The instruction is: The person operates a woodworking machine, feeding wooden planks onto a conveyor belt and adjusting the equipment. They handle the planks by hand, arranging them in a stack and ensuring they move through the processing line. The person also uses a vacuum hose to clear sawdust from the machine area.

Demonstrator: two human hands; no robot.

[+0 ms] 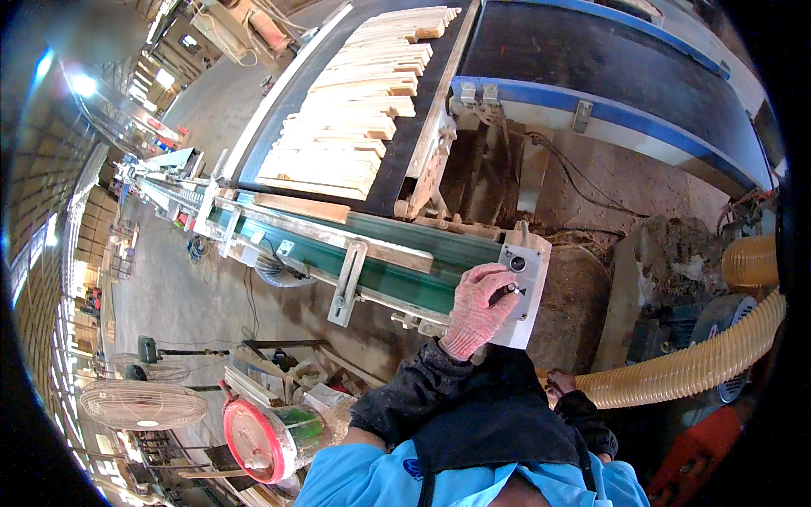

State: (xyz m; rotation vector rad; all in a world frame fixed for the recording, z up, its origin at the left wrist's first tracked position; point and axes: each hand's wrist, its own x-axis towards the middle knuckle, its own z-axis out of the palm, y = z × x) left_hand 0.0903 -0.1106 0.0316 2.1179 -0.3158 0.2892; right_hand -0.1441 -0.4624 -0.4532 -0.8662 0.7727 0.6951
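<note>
- My left hand (475, 309), in a pink knit glove, rests on the grey control box (522, 290) just right of frame centre; the fingers curl over its face and pinch the small black switch lever (507, 291) at mid-panel.
- The lever pokes out sideways from the fingers, pointing toward the right of the frame; a round black knob (517, 264) sits just above it on the same panel, untouched.
- My right hand (559, 385) hangs low, below and right of the box, well apart from it; I cannot tell whether its fingers are spread or closed, as the dark sleeve hides most of it.
- The left hand is therefore clearly the nearer one to the controls.
- The box is fixed at the lower right end of the green conveyor belt (397, 275), whose long axis runs from upper left to lower right of the frame.
- One wooden plank (302, 208) lies on that belt, up and left of the box; stacked wooden slats (359, 110) fill the black belt above.
</note>
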